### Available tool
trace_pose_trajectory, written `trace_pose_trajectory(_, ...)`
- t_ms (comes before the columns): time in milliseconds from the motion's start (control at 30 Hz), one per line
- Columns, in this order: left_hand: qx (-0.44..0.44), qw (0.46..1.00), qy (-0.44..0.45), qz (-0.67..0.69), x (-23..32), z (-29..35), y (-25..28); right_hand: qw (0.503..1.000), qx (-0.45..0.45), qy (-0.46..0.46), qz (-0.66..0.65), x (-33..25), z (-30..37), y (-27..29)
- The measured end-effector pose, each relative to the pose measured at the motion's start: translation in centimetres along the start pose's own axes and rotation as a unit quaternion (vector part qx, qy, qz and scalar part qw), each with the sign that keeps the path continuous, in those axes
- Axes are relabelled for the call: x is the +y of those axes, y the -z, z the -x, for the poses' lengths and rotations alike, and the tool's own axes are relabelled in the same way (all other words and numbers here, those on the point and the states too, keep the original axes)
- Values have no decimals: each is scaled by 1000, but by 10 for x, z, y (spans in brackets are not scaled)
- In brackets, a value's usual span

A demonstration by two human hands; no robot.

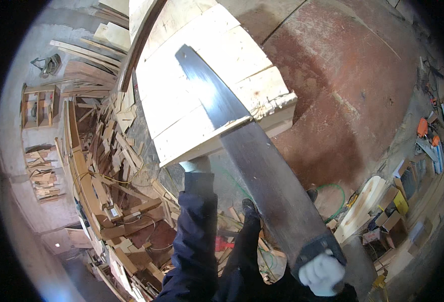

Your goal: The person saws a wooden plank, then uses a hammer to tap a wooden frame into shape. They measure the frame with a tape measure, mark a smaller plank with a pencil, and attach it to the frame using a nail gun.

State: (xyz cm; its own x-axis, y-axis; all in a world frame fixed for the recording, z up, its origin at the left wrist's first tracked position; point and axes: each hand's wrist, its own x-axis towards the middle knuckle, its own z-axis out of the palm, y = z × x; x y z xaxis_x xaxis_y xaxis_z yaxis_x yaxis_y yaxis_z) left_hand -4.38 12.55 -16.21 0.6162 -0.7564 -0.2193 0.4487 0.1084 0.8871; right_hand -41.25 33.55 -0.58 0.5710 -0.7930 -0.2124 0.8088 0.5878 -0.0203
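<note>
My right hand [322,274], in a light glove, is wrapped round the dark handle of a large handsaw [277,176]. The blade slants up and left across the edge of a pale wooden panel [176,100] made of several boards. Its narrow tip lies over the panel's top, shining in the light. Where the blade crosses, the near edge looks rough and splintered. My left hand [197,164], also gloved, is at the underside of that edge, left of the saw; its fingers are hidden beneath the wood.
A curved dark wooden strip [136,45] stands along the panel's left side. Offcuts [126,151] are heaped on the left beside a long wooden beam [81,176]. A green hose [335,187] and a pale plank [360,209] lie at the right. Orange-handled tools [422,127] are farther right.
</note>
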Motion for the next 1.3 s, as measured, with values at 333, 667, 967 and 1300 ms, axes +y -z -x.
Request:
trace_pose_trajectory(333,-167,985,-25,26,11,-8,0,983,157,-1,100,24,-39,18)
trace_pose_trajectory(667,-105,994,-17,-12,17,5,-3,991,33,119,44,15,-157,-4)
trace_pose_trajectory(967,-80,996,-12,-28,13,9,-5,992,81,99,-9,45,-11,-22)
trace_pose_trajectory(1300,-45,998,32,4,13,5,-7,970,142,163,113,23,-99,-47)
